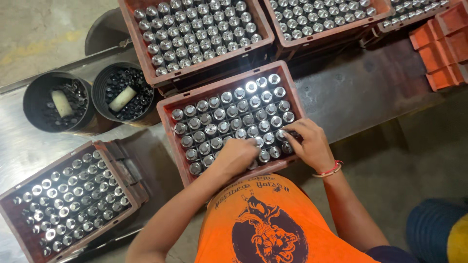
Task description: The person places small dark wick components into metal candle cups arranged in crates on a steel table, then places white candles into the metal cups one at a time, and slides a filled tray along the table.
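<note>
A red plastic crate [165,113] directly in front of me is packed with several rows of upright shiny metal cylinders [229,114]. My left hand [240,157] rests palm down on the cylinders at the crate's near edge, its fingers curled over one of them. At the near right corner my right hand [308,141] has its fingertips on a cylinder; a red and white bangle circles that wrist. Whether either hand has lifted a piece is hidden by the fingers. My orange printed shirt [273,219] fills the bottom of the view.
Similar red crates of metal cylinders sit at the lower left [14,214], behind [127,29] and at the back right [287,46]. Two black buckets [34,97] [100,85] of small dark parts stand at left. Stacked orange crates [438,48] sit at far right on the steel table [351,92].
</note>
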Action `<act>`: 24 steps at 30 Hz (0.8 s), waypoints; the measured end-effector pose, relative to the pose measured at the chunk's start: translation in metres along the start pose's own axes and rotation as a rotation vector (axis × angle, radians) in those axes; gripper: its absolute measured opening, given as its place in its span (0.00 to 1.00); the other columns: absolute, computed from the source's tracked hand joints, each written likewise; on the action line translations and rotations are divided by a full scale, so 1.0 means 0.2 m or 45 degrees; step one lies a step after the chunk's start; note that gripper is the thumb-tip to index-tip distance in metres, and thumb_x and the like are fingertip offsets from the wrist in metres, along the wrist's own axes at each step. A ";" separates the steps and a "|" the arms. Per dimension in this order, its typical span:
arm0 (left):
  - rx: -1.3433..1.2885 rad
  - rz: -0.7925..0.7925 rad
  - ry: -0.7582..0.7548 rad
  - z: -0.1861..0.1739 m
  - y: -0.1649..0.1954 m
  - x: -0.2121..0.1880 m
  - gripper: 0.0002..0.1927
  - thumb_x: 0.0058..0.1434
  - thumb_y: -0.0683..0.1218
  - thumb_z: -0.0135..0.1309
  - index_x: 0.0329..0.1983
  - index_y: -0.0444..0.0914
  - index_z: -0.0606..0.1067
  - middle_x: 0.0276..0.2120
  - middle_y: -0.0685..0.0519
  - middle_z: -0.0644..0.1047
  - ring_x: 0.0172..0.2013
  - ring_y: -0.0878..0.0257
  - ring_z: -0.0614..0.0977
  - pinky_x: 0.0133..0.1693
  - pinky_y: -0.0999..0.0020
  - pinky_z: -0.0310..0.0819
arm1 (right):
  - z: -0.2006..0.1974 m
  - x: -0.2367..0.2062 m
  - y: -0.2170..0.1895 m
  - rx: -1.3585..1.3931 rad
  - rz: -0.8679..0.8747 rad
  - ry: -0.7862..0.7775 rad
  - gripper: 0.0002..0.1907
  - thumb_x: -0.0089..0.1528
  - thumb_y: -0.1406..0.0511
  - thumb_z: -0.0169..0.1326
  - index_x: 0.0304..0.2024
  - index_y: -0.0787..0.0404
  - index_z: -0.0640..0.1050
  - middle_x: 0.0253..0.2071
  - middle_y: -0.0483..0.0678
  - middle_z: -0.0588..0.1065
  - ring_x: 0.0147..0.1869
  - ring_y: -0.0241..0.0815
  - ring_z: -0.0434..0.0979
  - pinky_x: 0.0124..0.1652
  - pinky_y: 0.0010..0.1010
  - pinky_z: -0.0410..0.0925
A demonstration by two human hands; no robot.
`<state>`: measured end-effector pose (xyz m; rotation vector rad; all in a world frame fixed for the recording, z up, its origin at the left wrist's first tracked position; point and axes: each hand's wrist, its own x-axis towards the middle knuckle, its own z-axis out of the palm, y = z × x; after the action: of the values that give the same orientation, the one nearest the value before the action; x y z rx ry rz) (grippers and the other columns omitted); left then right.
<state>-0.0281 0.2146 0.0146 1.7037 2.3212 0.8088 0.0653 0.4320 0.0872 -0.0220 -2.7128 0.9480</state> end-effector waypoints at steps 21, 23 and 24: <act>-2.348 -0.951 0.426 0.22 -0.16 0.19 0.08 0.65 0.39 0.42 0.44 0.35 0.70 0.38 0.48 0.76 0.32 0.65 0.77 0.28 0.77 0.68 | -0.03 -0.04 0.19 -0.659 -0.206 -0.065 0.05 0.57 0.64 0.64 0.34 0.57 0.82 0.34 0.43 0.79 0.42 0.46 0.74 0.44 0.38 0.68; -2.256 -1.036 0.350 0.23 -0.15 0.19 0.08 0.66 0.37 0.41 0.45 0.35 0.70 0.40 0.47 0.76 0.32 0.66 0.75 0.28 0.77 0.67 | 0.00 -0.06 0.18 -0.672 -0.141 -0.077 0.05 0.58 0.63 0.63 0.33 0.57 0.82 0.34 0.42 0.78 0.43 0.46 0.74 0.44 0.38 0.67; -2.207 -1.081 0.318 0.23 -0.15 0.19 0.08 0.66 0.36 0.41 0.46 0.34 0.69 0.40 0.47 0.76 0.32 0.67 0.74 0.28 0.77 0.67 | 0.01 -0.08 0.17 -0.678 -0.128 -0.038 0.06 0.59 0.63 0.62 0.35 0.58 0.82 0.41 0.45 0.78 0.47 0.48 0.73 0.46 0.40 0.66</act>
<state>-0.0460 0.2581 -0.0313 -0.1067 1.0993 1.8444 0.0783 0.4547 0.0607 0.0259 -2.8767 0.1817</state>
